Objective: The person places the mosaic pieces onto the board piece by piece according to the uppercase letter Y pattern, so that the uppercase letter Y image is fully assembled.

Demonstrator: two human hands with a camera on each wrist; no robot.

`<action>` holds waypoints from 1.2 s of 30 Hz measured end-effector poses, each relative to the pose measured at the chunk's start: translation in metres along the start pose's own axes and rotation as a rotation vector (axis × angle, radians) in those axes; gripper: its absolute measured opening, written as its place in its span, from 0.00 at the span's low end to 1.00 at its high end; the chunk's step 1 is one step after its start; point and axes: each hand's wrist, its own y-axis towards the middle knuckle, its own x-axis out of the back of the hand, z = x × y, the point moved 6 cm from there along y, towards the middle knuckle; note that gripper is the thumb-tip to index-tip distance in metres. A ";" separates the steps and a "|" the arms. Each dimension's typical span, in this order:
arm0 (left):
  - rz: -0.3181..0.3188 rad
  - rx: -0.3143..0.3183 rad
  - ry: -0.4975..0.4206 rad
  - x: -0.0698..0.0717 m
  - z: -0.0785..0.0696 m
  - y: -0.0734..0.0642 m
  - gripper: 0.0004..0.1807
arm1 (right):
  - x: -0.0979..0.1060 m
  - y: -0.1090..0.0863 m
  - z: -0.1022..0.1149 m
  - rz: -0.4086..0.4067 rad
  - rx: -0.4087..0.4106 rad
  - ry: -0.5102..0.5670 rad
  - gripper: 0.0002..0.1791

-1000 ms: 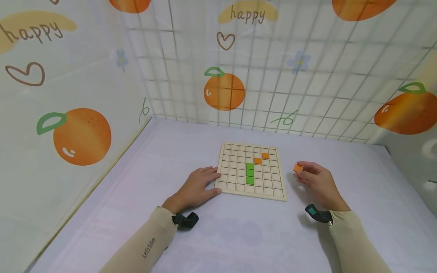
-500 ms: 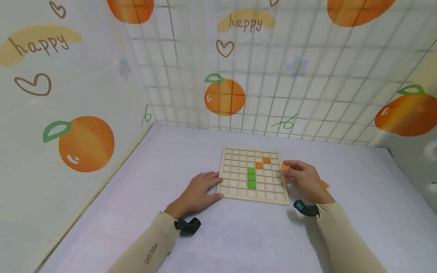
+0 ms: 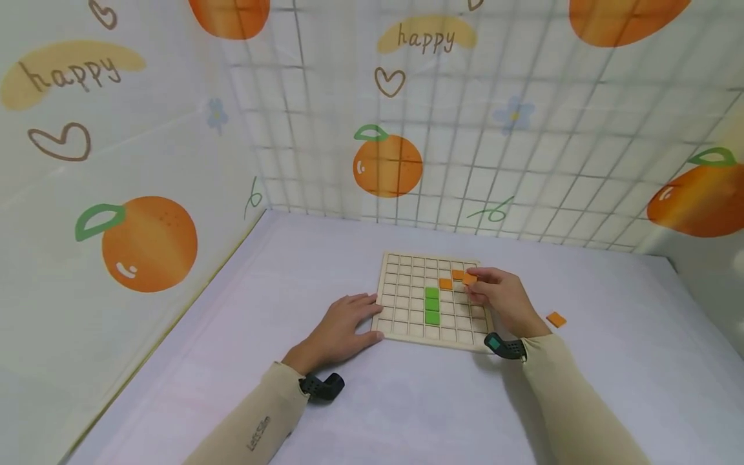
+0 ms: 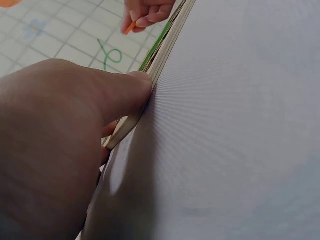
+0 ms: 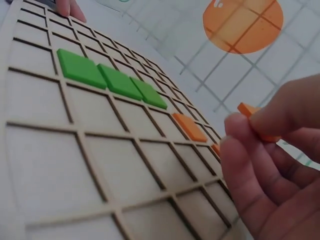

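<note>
A square wooden grid board (image 3: 407, 328) lies on the table, holding three green tiles (image 3: 433, 305) in a column and two orange tiles (image 3: 445, 284) on a diagonal. My right hand (image 3: 504, 297) pinches another orange tile (image 5: 250, 111) between thumb and fingers, over the board's upper right cells. At the board's left edge rests my left hand (image 3: 343, 326), fingers extended; in the left wrist view its thumb (image 4: 135, 85) lies along the wooden rim.
One loose orange tile (image 3: 556, 319) lies on the white table (image 3: 407, 400) right of the board. Behind stands a curtain (image 3: 314, 161) printed with oranges, in front of a wire grid. Each wrist wears a black band (image 3: 506, 347).
My right hand has carried the orange tile leftward from beside the board to over its upper right cells. The loose orange tile has come into sight behind it. My left hand stays put.
</note>
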 end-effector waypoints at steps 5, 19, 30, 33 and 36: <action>-0.009 -0.021 0.009 -0.001 0.002 0.001 0.32 | -0.009 0.007 0.002 0.009 0.016 -0.025 0.27; -0.025 -0.031 -0.005 0.000 -0.001 0.001 0.32 | -0.041 0.022 0.003 -0.007 0.074 0.016 0.26; -0.024 -0.024 0.009 -0.002 0.000 0.003 0.32 | -0.052 0.023 0.009 -0.014 0.082 -0.033 0.26; -0.016 -0.018 0.001 -0.002 0.000 0.002 0.32 | -0.055 0.025 0.009 -0.010 0.080 -0.013 0.26; -0.016 -0.017 -0.001 -0.002 0.000 0.001 0.32 | -0.060 0.028 0.010 0.006 0.088 -0.001 0.26</action>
